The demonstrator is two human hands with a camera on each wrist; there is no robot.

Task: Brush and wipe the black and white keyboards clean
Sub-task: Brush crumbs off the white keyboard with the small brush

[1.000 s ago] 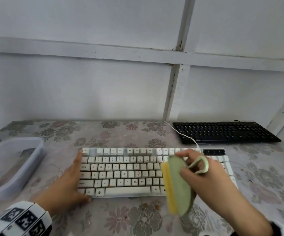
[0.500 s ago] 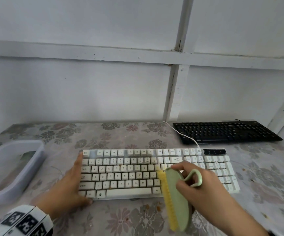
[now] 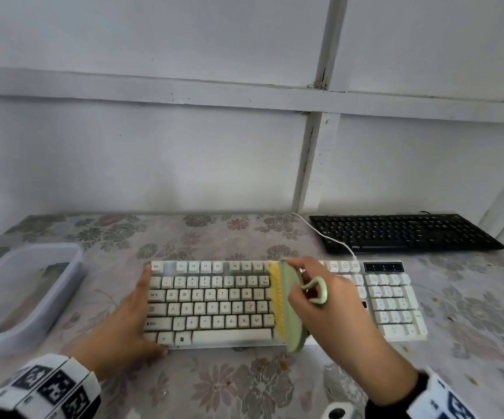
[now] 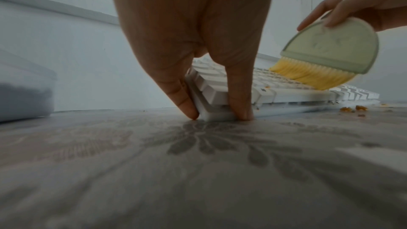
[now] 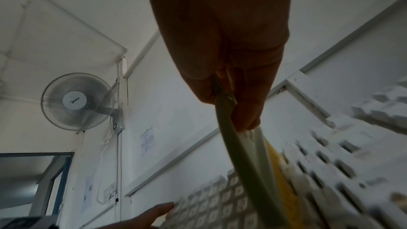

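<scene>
Near the left edge of the flowered table (image 3: 244, 234): a translucent plastic tub (image 3: 24, 291), well apart from everything else

Next along, left hand (image 3: 123, 331) flat and straight-fingered against the left end of the white keyboard (image 3: 214, 306), thumb at the near left corner, index finger reaching up to the far left corner by the Esc key; nothing gripped, only bracing (in the left wrist view fingertips (image 4: 187, 109) touching the table either side of that corner)

White keyboard lying mid-table, parallel to the near edge, cream keys speckled with crumbs; more orange crumbs (image 4: 352, 108) on the table just in front of it

Over the middle of the keys, a pale green brush (image 3: 291, 306) with yellow bristles (image 3: 275, 300), standing on edge, bristles facing left and touching the keys

Right hand (image 3: 329, 303) curled around the brush's back, fingers through its looped handle (image 3: 315, 293), holding firmly

Toward the far right corner: black keyboard (image 3: 401, 232), set against the wall, apart from the white one; a white cable (image 3: 326, 237) running past its left end
</scene>
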